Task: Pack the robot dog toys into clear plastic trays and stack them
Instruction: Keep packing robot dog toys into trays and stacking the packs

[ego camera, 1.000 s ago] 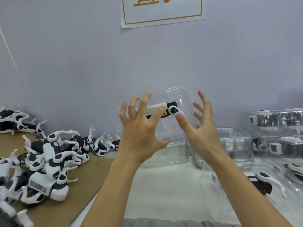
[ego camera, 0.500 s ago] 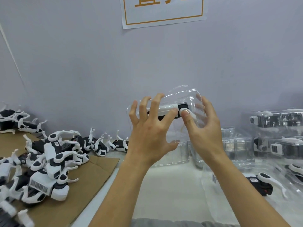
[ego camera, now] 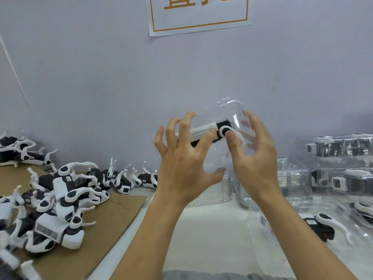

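I grip 1 clear tray (ego camera: 226, 126) holding a robot dog toy (ego camera: 210, 132) with both hands, left hand (ego camera: 181, 168) and right hand (ego camera: 254, 158), raised at 12 o'clock. Risk: flexible walls bow, dropping the toy.

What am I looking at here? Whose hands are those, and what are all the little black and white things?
The camera sits on a person's head, so you see their own two hands from above. The left hand and right hand hold up a clear plastic tray with one robot dog toy inside. On the left, a pile of loose robot dogs lies on brown cardboard. On the right, packed trays sit stacked against the wall. A paper sign hangs above.
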`<state>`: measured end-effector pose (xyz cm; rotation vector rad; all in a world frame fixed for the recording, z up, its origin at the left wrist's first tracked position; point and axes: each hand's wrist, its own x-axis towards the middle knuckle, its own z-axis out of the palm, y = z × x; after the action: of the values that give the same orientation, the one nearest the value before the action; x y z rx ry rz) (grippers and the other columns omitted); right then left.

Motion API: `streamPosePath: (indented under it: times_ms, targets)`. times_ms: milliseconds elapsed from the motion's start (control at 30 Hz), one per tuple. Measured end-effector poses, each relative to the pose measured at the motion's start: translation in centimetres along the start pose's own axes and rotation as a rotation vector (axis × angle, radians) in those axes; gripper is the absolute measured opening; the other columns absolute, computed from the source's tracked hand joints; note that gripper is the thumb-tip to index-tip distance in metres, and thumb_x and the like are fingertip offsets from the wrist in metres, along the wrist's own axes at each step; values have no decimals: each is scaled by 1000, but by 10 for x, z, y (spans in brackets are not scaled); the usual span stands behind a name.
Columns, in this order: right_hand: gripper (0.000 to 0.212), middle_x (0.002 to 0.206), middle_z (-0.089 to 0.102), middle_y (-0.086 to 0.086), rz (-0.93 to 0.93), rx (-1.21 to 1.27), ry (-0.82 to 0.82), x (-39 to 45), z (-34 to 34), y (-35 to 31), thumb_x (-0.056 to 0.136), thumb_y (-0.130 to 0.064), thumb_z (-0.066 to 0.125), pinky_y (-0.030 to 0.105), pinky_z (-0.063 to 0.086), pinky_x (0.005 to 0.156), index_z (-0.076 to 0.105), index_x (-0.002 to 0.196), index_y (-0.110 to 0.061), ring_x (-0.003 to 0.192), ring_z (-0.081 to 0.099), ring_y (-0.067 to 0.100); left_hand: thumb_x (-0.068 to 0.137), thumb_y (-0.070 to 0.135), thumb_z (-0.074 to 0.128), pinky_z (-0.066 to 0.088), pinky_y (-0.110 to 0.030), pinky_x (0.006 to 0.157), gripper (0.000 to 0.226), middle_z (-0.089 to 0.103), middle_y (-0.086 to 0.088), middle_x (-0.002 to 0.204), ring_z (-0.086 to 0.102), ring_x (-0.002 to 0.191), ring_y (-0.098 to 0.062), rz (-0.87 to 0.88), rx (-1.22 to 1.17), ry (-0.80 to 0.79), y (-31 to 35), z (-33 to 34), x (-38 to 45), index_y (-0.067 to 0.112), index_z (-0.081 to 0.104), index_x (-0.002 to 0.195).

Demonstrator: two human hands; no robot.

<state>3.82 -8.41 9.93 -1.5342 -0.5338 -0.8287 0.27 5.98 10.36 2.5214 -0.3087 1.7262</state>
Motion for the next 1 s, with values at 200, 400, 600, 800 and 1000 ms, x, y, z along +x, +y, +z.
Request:
streamPosePath:
  times_ms: [200, 400, 600, 800, 1000]
  targets:
    - [37, 132, 59, -10, 62, 207, 70, 3, -1, -4, 97, -39, 53, 12, 43, 96, 57, 133, -30, 121, 53, -3, 56, 73, 68, 26, -52, 105, 76, 44, -8, 145, 38, 128, -33, -219, -152, -49, -2, 2, -1, 32, 64, 120]
    - [39, 121, 65, -7, 158, 345, 198, 5, -2, -5, 96, -44, 36, 27, 45, 95, 62, 122, -32, 115, 60, 4, 52, 80, 60, 25, -42, 109, 77, 46, 6, 140, 37, 130, -19, -508, -440, -81, 0, -2, 2, 41, 60, 118]
    - [46, 105, 74, 6, 334, 503, 15, 6, -3, -3, 108, -28, 25, 35, 49, 79, 69, 115, -15, 100, 70, 21, 52, 76, 68, 43, -38, 105, 65, 53, 31, 120, 48, 122, -7, -710, -825, -58, -5, -10, 6, 49, 59, 110]
    - [40, 100, 77, 2, 302, 387, -246, -3, 8, -6, 105, -19, 37, 39, 51, 82, 76, 99, -12, 96, 71, 19, 63, 66, 74, 48, -43, 104, 67, 68, 2, 126, 62, 118, -21, -785, -1079, -103, -12, -8, 8, 31, 66, 119]
    - [27, 98, 77, 0, 258, 387, -284, -4, 7, -10, 94, -17, 51, 34, 50, 80, 77, 94, -15, 95, 72, 16, 64, 59, 73, 49, -35, 96, 68, 73, 0, 109, 67, 104, -11, -833, -1248, -74, -18, -12, 8, 13, 65, 114]
